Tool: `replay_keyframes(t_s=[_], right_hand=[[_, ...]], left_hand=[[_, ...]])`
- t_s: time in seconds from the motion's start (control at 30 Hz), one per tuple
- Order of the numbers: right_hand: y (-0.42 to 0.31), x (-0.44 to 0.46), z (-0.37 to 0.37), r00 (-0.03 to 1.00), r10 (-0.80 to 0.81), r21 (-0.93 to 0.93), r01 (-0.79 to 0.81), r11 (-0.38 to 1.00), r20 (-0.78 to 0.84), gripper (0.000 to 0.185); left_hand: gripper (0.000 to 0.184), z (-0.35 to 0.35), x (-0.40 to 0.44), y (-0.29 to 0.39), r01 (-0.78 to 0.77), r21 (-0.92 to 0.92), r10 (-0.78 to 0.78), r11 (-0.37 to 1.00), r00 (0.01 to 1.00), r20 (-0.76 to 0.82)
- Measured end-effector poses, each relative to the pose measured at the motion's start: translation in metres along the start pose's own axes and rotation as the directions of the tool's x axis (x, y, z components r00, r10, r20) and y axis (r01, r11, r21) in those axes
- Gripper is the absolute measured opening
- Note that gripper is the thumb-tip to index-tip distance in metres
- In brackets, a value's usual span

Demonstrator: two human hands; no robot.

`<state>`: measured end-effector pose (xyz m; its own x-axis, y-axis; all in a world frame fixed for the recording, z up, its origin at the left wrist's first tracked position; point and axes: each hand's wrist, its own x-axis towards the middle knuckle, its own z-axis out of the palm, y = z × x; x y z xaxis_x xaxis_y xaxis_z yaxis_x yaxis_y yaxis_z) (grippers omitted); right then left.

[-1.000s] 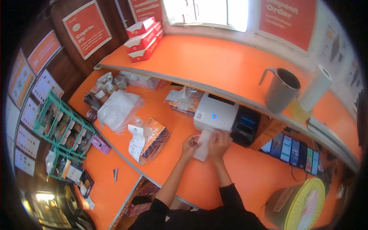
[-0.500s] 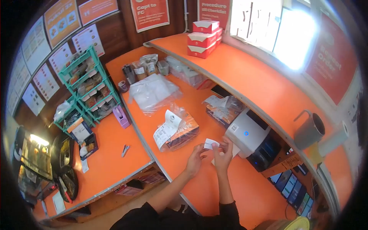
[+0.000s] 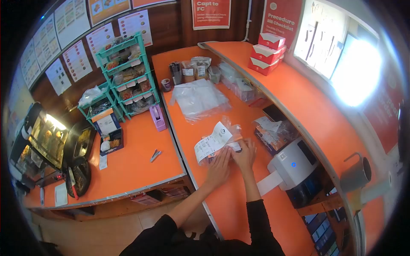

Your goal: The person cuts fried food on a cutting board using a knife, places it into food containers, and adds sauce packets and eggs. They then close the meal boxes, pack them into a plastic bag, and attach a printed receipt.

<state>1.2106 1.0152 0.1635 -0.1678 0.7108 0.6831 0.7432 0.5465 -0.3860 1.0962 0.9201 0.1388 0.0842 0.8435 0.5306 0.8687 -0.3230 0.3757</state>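
A box in a clear plastic bag point(image 3: 234, 129) lies on the orange counter, mostly covered by my hands and a long printed receipt point(image 3: 213, 143) on its top. My left hand point(image 3: 218, 168) rests against the near side of the bag, fingers stretched out and holding nothing. Close beside it, my right hand point(image 3: 244, 157) has its thumb and fingers closed on a small white label point(image 3: 234, 146) at the bag's right side. Whether the label is stuck to the plastic cannot be seen.
A white printer point(image 3: 291, 164) with a paper strip point(image 3: 270, 183) stands at right, near another bagged box point(image 3: 273, 134). Clear plastic bags point(image 3: 200, 98) lie behind. On the left counter are a stapler point(image 3: 155, 155), purple tape dispenser point(image 3: 157, 117) and green rack point(image 3: 130, 79).
Both hands have moved forward, bringing the small white label from in front of the bagged box onto it. My left hand has let go of the label. The camera view has shifted left.
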Motion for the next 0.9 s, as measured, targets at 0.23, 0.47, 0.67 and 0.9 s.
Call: replay_keyframes(t_s=[0.23, 0.47, 0.67, 0.9], right_hand=[[0.068, -0.018, 0.058, 0.873, 0.487, 0.375, -0.442, 0.815, -0.031, 0.054], [-0.009, -0.085, 0.057, 0.723, 0.568, 0.585, -0.281, 0.761, -0.393, 0.019], [-0.255, -0.107, 0.071, 0.878, 0.223, 0.842, -0.473, 0.260, 0.424, 0.012], [-0.483, -0.114, 0.143, 0.799, -0.238, 0.831, -0.500, 0.245, 0.552, 0.010]], left_hand=[[0.080, -0.007, -0.019, -0.016, -0.076, 0.136, 0.066, 0.988, 0.995, 0.078], [0.055, -0.013, -0.151, -0.062, -0.076, -0.050, 0.085, 0.996, 0.967, 0.239], [0.059, -0.150, -0.282, -0.107, 0.639, -0.654, 0.157, 0.405, 0.656, 0.738], [0.051, -0.375, -0.362, -0.085, 0.308, -0.951, 0.055, 0.037, 0.949, 0.309]])
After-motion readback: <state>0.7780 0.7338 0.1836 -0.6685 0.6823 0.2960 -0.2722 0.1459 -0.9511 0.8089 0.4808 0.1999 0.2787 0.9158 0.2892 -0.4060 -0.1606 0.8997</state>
